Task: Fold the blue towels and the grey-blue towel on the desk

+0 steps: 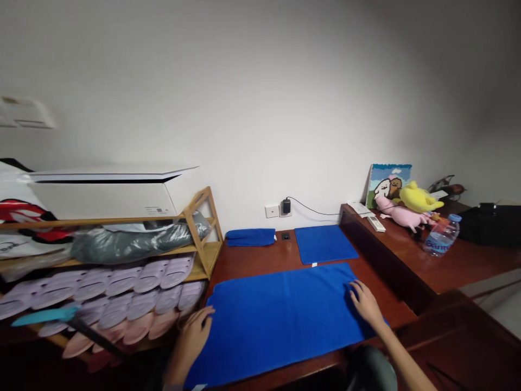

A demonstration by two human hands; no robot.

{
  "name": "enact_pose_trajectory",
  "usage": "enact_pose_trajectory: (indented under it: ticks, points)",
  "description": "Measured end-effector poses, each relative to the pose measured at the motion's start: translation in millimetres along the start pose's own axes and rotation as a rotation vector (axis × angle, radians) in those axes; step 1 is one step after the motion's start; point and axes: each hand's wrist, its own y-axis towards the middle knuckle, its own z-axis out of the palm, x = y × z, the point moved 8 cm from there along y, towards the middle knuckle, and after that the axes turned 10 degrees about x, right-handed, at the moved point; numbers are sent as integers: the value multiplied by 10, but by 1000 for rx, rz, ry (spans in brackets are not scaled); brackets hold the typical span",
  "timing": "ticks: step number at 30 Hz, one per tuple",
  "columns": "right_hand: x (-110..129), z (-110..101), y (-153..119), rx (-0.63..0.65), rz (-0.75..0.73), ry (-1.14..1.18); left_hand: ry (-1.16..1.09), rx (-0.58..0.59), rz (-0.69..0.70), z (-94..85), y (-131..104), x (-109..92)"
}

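Note:
A large blue towel [280, 320] is spread over the near part of the reddish-brown desk [252, 260], with slight creases. At its left edge is my left hand [195, 334], fingers bent and the thumb apart from them. My right hand [363, 304] rests on the right edge of the towel with its fingers spread. Behind it lies a flat, folded blue towel [325, 243] with a white tag toward me. Another blue towel [250, 237], in a narrow bundle, lies against the wall at the back left.
To the left, a wooden rack [199, 244] carries a white box [106, 198] and rows of lilac slippers [122, 279]. On the raised surface at right are a remote [376, 224], plush toys [419, 198] and a plastic bottle [443, 237]. A black charger [286, 206] sits in the wall socket.

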Motion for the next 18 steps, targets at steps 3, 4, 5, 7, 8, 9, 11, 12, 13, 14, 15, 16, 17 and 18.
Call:
enact_pose_trajectory:
  ticks: [3,4,5,7,8,9,11,12,13,14,15,16,17,18]
  points:
    - [238,229,264,126,15,-105,94,28,19,222,446,-233]
    - [245,311,300,175,32,-141,129,8,1,253,532,-278]
    - [224,382,312,209,51,-172,160,-20,-20,258,577,-310]
    - [148,484,295,229,69,-212,196,-115,-58,179,537,-339]
    - [110,523,280,226,65,-225,193,-181,-71,96,455,-335]
    - [74,552,266,217,61,-236,173,-249,-82,-5,344,-312]
    - [18,590,250,199,56,-251,76,-406,-148,-259,65,-171]
    - [4,609,249,205,52,-258,5,-495,-215,-402,-84,-43]
    - [-5,623,250,213,54,-265,-74,-580,-290,-539,-219,109]
    - [-8,631,251,223,58,-272,-150,-672,-367,-672,-335,275]
    - [-6,636,251,234,63,-278,-215,-768,-431,-798,-418,436]
    - [0,637,249,245,69,-283,-251,-858,-468,-914,-451,574]
    - [9,630,247,252,74,-284,-241,-882,-459,-1007,-387,668]
    - [22,618,245,256,77,-283,-196,-832,-407,-1064,-227,718]
